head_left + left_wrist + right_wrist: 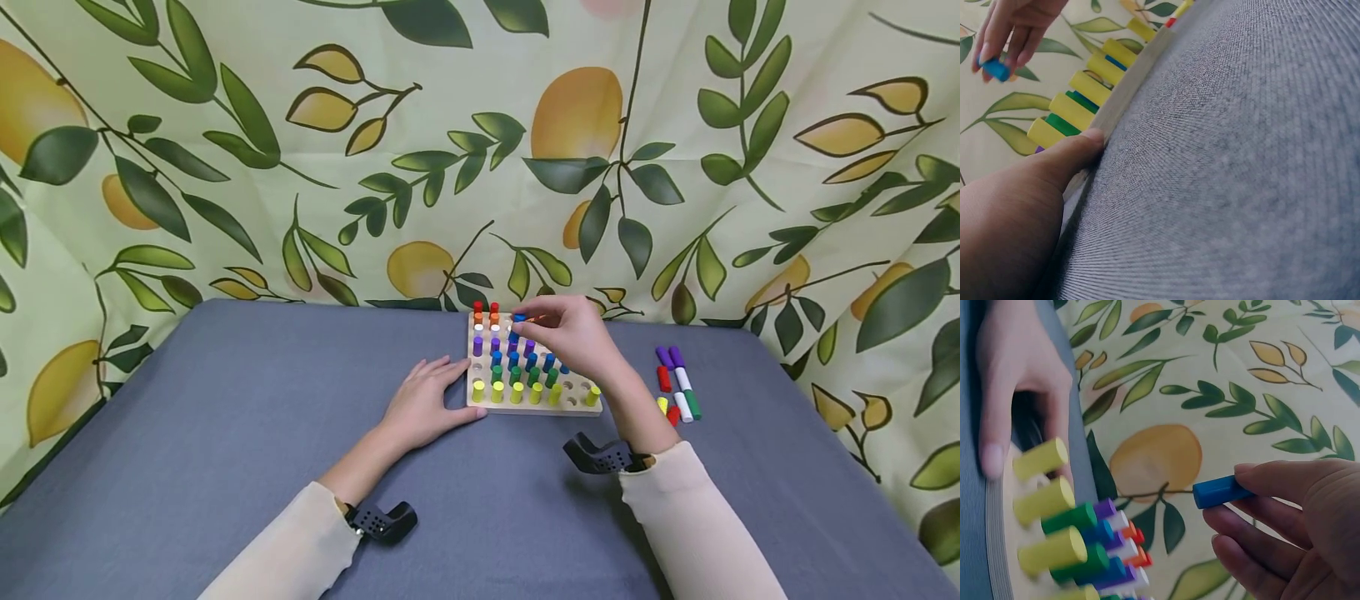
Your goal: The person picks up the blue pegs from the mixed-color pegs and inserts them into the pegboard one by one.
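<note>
A wooden pegboard [536, 407] lies on the table, with rows of colored pegs standing in its holes: yellow at the front, then green, blue, purple, white, orange and red. My right hand [573, 333] is raised above the board and pinches a blue peg [1215, 492] between thumb and fingers. That peg is tilted and apart from the board. At the board's front left corner rests my left hand [427, 402], its thumb [1088, 144] against the front edge and its fairly straight fingers along the left side. Some holes near the right end of the front rows show bare.
Several loose pegs lie right of the board: purple pegs [677, 357], red, white, yellow and a green peg [693, 405]. Blue-grey cloth covers the table [262, 433]. A leaf-and-fruit patterned curtain [465, 167] hangs behind. Each wrist bears a black strap [382, 523].
</note>
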`<state>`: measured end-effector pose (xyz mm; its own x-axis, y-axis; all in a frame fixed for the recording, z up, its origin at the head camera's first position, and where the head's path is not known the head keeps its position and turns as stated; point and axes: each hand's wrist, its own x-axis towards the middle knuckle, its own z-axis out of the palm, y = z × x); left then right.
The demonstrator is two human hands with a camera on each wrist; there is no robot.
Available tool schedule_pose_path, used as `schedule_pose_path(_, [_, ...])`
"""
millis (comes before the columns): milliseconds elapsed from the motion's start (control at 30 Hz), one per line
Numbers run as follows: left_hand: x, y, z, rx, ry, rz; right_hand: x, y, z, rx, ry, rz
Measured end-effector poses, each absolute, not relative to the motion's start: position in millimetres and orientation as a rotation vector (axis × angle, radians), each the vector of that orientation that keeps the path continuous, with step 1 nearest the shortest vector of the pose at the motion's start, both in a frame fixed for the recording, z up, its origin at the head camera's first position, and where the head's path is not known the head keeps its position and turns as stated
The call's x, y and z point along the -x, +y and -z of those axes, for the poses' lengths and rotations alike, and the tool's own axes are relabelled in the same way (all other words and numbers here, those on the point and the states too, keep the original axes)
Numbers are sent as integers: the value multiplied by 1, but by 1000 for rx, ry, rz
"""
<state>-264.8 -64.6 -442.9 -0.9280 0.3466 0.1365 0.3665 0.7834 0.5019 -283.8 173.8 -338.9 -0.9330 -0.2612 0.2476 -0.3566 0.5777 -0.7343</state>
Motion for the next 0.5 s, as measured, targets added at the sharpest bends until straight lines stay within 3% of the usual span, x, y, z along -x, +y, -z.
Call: schedule_pose_path(500, [266,-67,444,611,-2903,854,307,139,360,-554,-2718,-1434])
